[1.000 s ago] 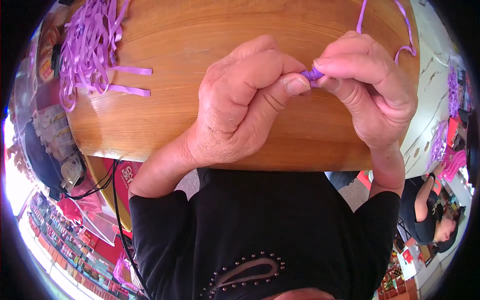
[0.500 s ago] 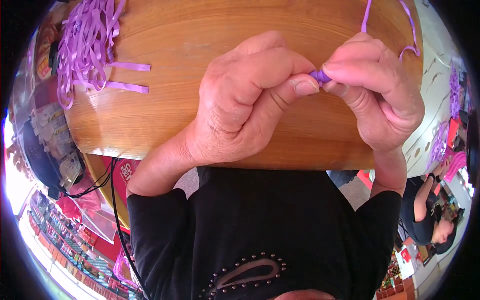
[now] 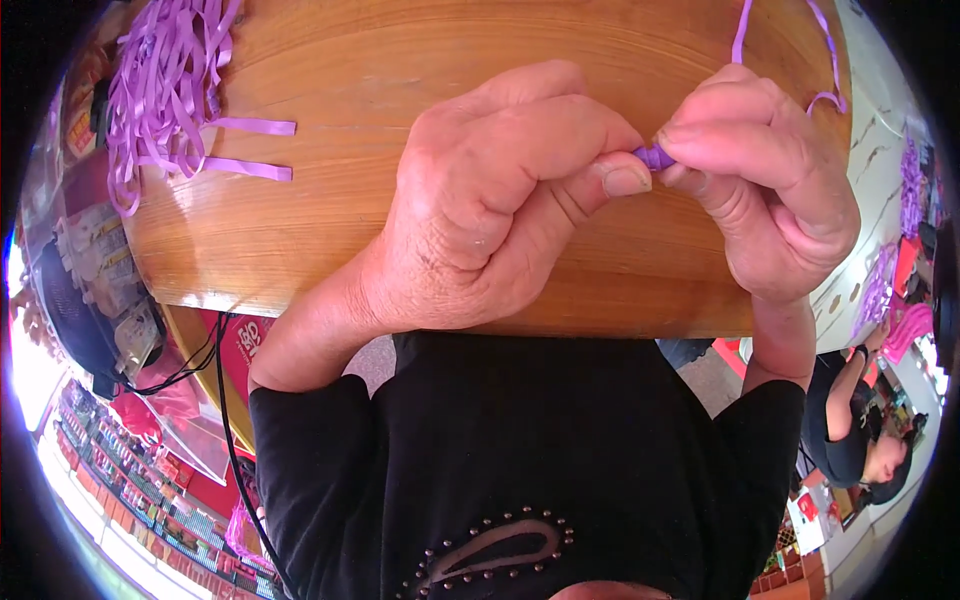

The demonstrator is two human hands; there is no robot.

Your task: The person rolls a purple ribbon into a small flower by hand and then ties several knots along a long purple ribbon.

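Between my two hands, above the wooden table (image 3: 380, 230), is a small, tightly wound part of a purple ribbon (image 3: 655, 157). My left hand (image 3: 490, 200) pinches one end of it between thumb and forefinger, its other fingers curled in. At the other end, my right hand (image 3: 775, 185) pinches it with thumb and fingertips, which partly hide it. Beyond my right hand, a purple ribbon strand (image 3: 741, 35) runs toward the far edge. Another length (image 3: 834, 60) with a small loop lies by the table's right side. Whether these join the wound part is hidden.
A heap of purple ribbons (image 3: 165, 90) lies at the table's far left, two flat ends pointing right. A dark mesh bag (image 3: 75, 290) and a black cable (image 3: 232, 430) are left of the table. At right, a person (image 3: 865, 440) sits by a white marble-patterned surface (image 3: 865, 190).
Both hands have shifted slightly to the right with the wound ribbon. A little more of the wound part shows between the fingertips. Both pinches stay closed.
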